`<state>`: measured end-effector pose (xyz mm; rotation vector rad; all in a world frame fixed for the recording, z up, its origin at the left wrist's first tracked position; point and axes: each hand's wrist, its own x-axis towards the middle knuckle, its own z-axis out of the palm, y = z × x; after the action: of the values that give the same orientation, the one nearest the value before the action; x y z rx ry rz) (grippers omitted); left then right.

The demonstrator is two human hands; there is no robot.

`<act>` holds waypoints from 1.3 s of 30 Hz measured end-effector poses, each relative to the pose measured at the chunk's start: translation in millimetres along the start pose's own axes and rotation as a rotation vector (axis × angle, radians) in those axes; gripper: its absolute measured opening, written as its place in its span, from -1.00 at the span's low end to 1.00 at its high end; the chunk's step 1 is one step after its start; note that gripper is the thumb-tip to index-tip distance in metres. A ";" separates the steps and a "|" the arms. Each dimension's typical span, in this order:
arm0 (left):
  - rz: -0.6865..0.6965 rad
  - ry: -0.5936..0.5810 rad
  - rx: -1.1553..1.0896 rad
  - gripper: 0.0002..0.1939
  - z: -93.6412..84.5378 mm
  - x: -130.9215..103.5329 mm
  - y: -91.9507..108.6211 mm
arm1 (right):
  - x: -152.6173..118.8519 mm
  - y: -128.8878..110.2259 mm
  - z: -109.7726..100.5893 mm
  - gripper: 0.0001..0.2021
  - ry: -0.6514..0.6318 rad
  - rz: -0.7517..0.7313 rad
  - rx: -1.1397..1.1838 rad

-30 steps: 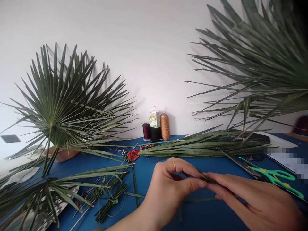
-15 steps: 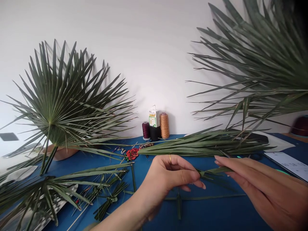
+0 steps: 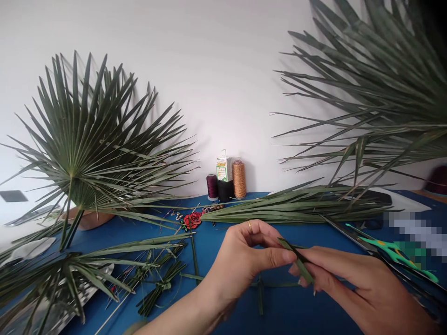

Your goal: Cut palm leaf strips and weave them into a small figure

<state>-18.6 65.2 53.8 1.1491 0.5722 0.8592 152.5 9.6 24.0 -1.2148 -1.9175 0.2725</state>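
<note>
Between my two hands is a green palm leaf strip [image 3: 303,269], held over the blue tabletop [image 3: 240,321]. My left hand [image 3: 249,258], with a gold ring on one finger, pinches the strip between thumb and fingertips. From the other side, my right hand [image 3: 349,279] closes thumb and fingers on it, nearly touching the left. A short end slants down between the hands. Below them, partly hidden, another leaf strip [image 3: 260,298] lies on the table. A bundle of cut palm leaves [image 3: 279,209] stretches behind my hands.
Fan palm fronds [image 3: 80,139] rise at the left, with more fronds [image 3: 384,93] at upper right. Green-handled scissors [image 3: 398,249] lie at right. Against the wall stand an orange thread cone [image 3: 239,179], a purple spool [image 3: 212,186] and a small box [image 3: 223,168]. A red rose patch [image 3: 192,221] lies mid-table.
My right hand has moved left, close to my left hand, and its fingers have gone from stretched out to pinching. A strip end now slants between the hands. The scissors show more fully.
</note>
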 end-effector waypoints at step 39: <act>-0.235 -0.165 0.958 -0.77 -102.8 64.4 -41.4 | 16.7 113.5 -6.1 -0.83 -0.434 0.395 -0.435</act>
<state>-49.8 167.5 -16.9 1.9405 1.0040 0.2470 227.4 79.7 -27.6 -1.9619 -2.1569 0.3596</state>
